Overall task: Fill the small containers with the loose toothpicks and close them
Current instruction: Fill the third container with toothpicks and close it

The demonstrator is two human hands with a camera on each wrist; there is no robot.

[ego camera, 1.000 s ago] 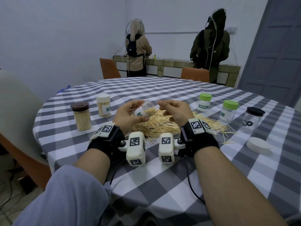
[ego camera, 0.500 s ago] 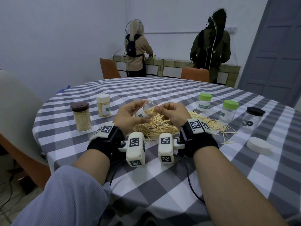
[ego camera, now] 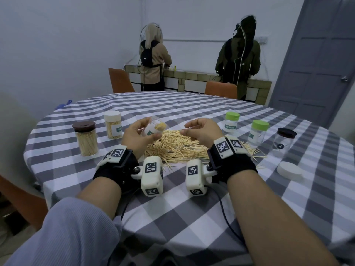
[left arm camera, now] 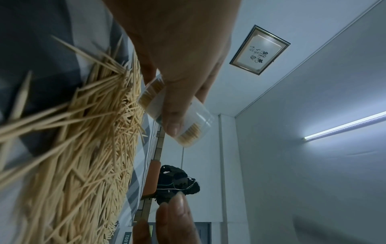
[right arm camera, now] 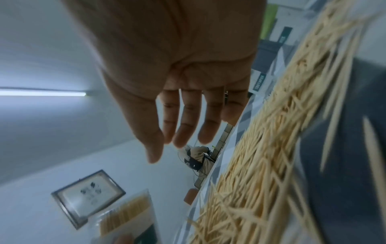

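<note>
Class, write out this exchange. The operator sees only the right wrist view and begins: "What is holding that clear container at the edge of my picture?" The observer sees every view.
Observer: The left hand grips the clear container, tilted, above the toothpick pile.
Operator: How full is it?
Observer: In the head view, toothpick ends fill only part of its open mouth.
Operator: Is there a lid for it?
Observer: A loose white lid lies on the tablecloth, to the right of the empty right hand.
</note>
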